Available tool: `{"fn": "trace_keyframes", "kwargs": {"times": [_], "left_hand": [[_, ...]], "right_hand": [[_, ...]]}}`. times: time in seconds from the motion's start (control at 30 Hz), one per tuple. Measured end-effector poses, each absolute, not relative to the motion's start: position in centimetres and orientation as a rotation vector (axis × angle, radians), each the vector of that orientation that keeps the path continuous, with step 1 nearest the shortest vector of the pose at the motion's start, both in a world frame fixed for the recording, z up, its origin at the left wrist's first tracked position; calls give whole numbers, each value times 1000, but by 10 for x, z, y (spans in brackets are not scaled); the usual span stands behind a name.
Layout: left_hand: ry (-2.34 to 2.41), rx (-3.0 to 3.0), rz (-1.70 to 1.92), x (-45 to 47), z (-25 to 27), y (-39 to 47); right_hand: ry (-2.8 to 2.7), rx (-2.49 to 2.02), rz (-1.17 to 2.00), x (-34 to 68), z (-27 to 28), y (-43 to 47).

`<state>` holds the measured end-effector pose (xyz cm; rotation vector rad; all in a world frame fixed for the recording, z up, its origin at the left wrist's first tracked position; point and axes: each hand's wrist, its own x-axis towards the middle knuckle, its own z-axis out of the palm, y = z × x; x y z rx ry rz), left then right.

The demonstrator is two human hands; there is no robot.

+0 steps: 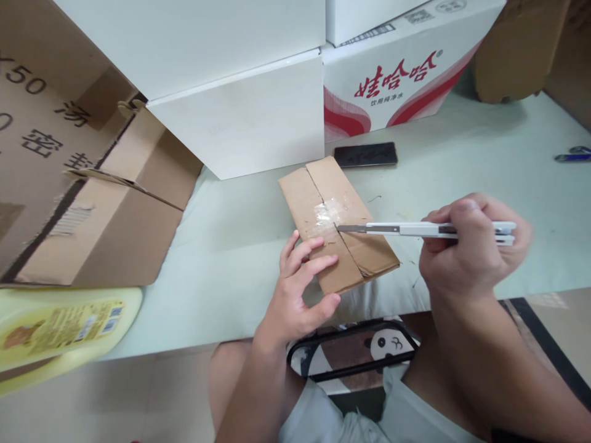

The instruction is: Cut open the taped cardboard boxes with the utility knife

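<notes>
A small flat cardboard box [342, 179] lies at a slant on the pale green cloth, with a center seam and a patch of clear tape [327, 211] across it. My left hand [302, 280] grips its near left corner, fingers on the top face and thumb against the near edge. My right hand [471, 246] is closed around a white utility knife [413, 229] with its blade out, pointing left. The blade's tip meets the seam beside the tape.
White cartons [244, 117] and a red-printed water carton [397, 92] stand behind. A black phone [365, 154] lies before them. At left are a large brown carton [133, 227] and a yellow bottle [69, 326]. A blue-handled object [572, 156] sits far right. A panda-patterned item [355, 360] is below the cloth's edge.
</notes>
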<state>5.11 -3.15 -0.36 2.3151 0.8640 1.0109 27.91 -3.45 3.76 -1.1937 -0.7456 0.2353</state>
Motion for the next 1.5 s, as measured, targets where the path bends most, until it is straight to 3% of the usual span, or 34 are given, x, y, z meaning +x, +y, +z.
{"fn": "trace_keyframes", "kwargs": {"times": [1.5], "left_hand": [[852,2340,1023,52,-5,-30]], "right_hand": [[-710,-1100,361,280,31,-36]]}}
